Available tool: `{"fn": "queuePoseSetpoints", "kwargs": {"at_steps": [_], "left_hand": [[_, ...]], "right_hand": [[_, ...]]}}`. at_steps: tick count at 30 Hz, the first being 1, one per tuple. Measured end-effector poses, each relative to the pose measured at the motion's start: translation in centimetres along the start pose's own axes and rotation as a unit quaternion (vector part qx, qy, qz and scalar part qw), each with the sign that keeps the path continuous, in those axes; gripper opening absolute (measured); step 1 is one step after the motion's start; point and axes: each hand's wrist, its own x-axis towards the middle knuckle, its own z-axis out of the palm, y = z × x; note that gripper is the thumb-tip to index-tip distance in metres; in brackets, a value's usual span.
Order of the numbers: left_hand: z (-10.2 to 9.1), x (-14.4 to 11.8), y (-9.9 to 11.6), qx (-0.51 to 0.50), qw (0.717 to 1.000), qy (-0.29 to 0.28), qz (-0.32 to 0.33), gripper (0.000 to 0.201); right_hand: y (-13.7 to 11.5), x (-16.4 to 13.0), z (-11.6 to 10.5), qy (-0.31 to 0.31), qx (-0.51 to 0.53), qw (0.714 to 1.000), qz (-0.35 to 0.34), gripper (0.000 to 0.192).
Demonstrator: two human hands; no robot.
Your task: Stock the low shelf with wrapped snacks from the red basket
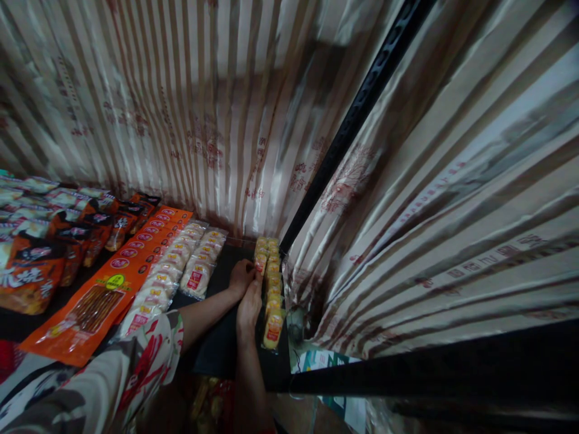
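My left hand [243, 276] and my right hand [249, 301] meet at the far right part of a black shelf. Both have their fingers drawn together at the near end of a clear pack of yellow round pastries [260, 261] with a red label. Part of that pack is covered by my fingers. Right beside it runs a row of similar yellow pastry packs [273, 328], overlapping one another. To the left of my hands lie rows of pale round pastry packs [195, 278], also in clear wrap with red labels.
Long orange snack bags [85, 307] lie overlapped in a row further left. Orange-and-black bags [31, 274] stand beyond them. A striped curtain [217, 120] hangs behind, and a black metal post [348, 126] rises at the shelf's corner. Below is a black beam [429, 367].
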Motion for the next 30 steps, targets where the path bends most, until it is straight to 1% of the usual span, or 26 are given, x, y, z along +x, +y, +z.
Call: {"fn": "queuePoseSetpoints", "kwargs": {"at_steps": [6, 11, 15, 19, 22, 25, 30], "left_hand": [[0.0, 0.0, -0.1, -0.003, 1.000, 0.004, 0.003, 0.007], [-0.5, -0.2, 0.3, 0.023, 1.000, 0.010, -0.001, 0.007], [-1.0, -1.0, 0.7, 0.036, 0.999, 0.005, -0.006, 0.010], [-1.7, -2.3, 1.0, 0.047, 0.999, -0.004, -0.004, 0.015], [-2.4, -3.7, 1.1, 0.051, 0.999, -0.012, -0.003, 0.018], [-3.2, -5.3, 1.0, 0.048, 0.999, -0.019, -0.011, 0.020], [-4.3, -8.3, 0.7, 0.052, 0.999, -0.014, -0.006, 0.022]], "right_hand": [[-0.3, -0.2, -0.1, 0.002, 0.015, 1.000, -0.001, 0.068], [-0.7, -0.5, -0.2, -0.008, 0.020, 1.000, 0.002, 0.066], [-1.0, -0.8, -0.4, -0.007, 0.019, 1.000, -0.016, 0.063], [-1.2, -1.1, -0.6, 0.001, 0.007, 1.000, -0.023, 0.063], [-1.3, -1.9, -0.9, -0.008, 0.003, 1.000, -0.031, 0.060], [-1.3, -3.3, -1.4, -0.023, 0.001, 0.998, -0.052, 0.058], [-1.4, -6.3, -2.3, -0.025, -0.014, 0.995, -0.097, 0.053]]}}
